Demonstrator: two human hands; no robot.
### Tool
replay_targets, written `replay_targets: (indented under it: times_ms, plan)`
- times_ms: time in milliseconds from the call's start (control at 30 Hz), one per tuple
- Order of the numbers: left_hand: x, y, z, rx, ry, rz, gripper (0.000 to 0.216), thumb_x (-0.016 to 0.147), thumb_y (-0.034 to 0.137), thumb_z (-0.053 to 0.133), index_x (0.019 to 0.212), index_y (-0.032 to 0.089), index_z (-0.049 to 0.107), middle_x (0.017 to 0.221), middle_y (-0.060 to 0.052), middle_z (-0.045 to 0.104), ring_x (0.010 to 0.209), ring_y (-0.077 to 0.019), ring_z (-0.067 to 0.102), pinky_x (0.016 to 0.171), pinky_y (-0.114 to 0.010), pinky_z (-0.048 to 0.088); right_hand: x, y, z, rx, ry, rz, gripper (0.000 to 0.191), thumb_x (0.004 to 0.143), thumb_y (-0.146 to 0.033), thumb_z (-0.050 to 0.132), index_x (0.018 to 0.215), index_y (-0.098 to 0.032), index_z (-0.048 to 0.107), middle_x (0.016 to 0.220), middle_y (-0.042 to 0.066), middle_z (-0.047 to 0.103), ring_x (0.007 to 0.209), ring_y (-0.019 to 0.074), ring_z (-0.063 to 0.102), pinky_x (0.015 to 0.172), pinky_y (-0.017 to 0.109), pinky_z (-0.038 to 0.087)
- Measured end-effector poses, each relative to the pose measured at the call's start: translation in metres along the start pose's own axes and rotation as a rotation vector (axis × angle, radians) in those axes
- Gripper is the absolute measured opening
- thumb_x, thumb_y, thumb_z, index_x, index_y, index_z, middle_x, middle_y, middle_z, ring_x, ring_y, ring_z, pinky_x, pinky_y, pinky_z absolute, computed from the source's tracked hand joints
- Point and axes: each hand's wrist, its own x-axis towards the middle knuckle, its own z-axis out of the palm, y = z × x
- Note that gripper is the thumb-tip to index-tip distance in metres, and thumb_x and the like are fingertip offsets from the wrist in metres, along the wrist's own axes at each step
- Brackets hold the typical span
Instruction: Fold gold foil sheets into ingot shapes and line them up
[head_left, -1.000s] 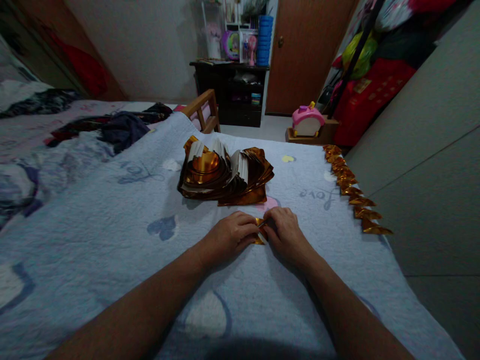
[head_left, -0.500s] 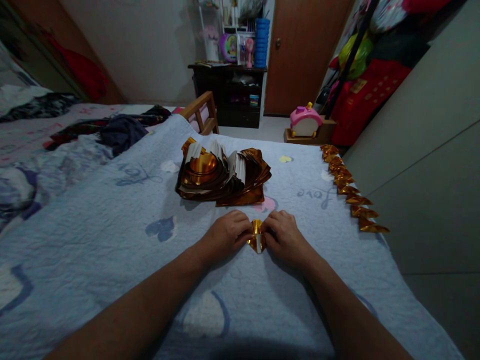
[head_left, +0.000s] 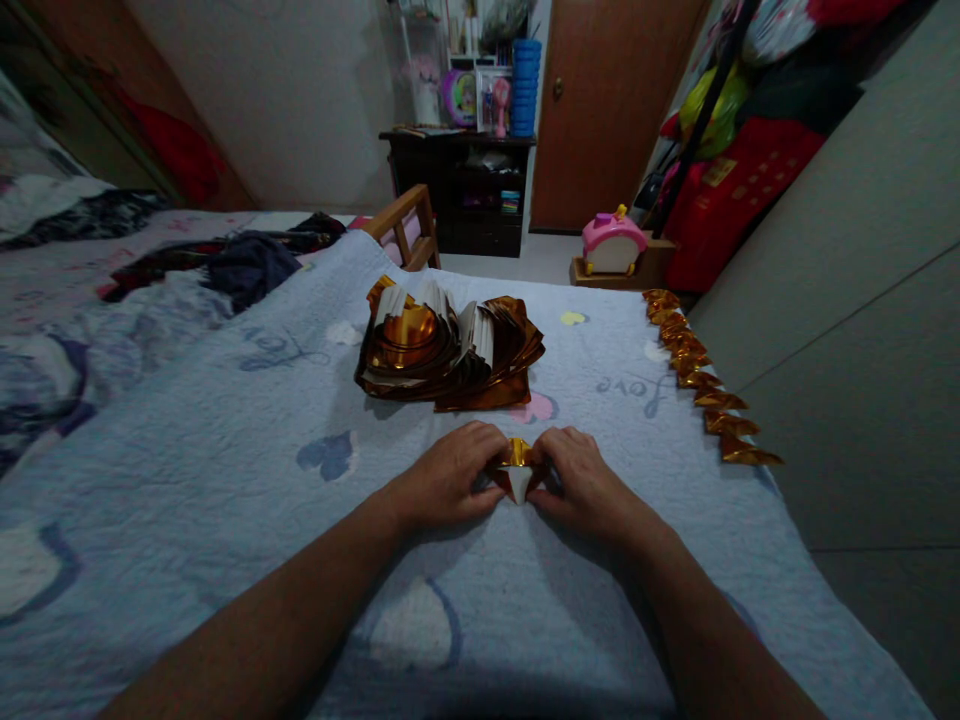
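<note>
A small folded piece of gold foil paper [head_left: 519, 454] is held between my two hands, just above the bed cover, its white inner side showing in a pointed gap toward me. My left hand [head_left: 459, 472] pinches its left edge, thumb below and fingers above. On the opposite edge my right hand [head_left: 574, 474] grips in the same way. Beyond the hands sits a bent stack of gold foil sheets [head_left: 480, 380], with white paper edges showing. A row of folded gold foil pieces [head_left: 697, 380] runs along the right edge of the bed.
A light blue cover [head_left: 247, 480] with hearts and lettering lies under everything. Crumpled clothes [head_left: 251, 268] are on the left. A wooden rail [head_left: 409, 225], a dark cabinet [head_left: 457, 190] and a pink toy case [head_left: 613, 243] stand beyond the far edge.
The gold paper in my hands has opened up: its lower flaps are spread, and more white shows between them. My thumbs have moved to its near side.
</note>
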Motion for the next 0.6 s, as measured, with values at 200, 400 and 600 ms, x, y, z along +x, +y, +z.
replay_targets:
  times_ms: [200,400,600]
  plan:
    - [-0.0011,-0.0025,0.001,-0.063,0.001,0.01,0.01,0.084,0.018,0.063,0.086,0.019,0.053,0.095,-0.005,0.057,0.093,-0.0214,0.053,0.083,-0.033,0.044,0.0014,0.0054,0.0015,0.012,-0.021,-0.048,0.015,0.082,-0.01,0.067,0.078,-0.02,0.055,0.094,0.004,0.059,0.093,0.0217,0.051,0.083,0.036,0.035]
    - [-0.0014,-0.0051,0.0041,-0.08,0.055,-0.066,0.014,0.086,0.019,0.065,0.084,0.019,0.051,0.092,-0.003,0.055,0.085,-0.0184,0.053,0.075,-0.03,0.045,-0.0003,0.0023,-0.0009,0.033,-0.043,-0.048,0.016,0.08,-0.005,0.06,0.087,-0.019,0.062,0.1,0.006,0.059,0.098,0.0226,0.052,0.088,0.039,0.037]
    - [-0.002,-0.0054,0.0052,-0.111,0.047,0.048,0.012,0.088,0.014,0.063,0.097,0.02,0.068,0.109,-0.007,0.061,0.103,-0.02,0.059,0.093,-0.035,0.048,-0.0023,-0.0007,-0.0006,-0.005,-0.041,-0.056,0.024,0.08,-0.003,0.056,0.095,-0.02,0.065,0.103,0.007,0.06,0.1,0.0229,0.051,0.09,0.04,0.038]
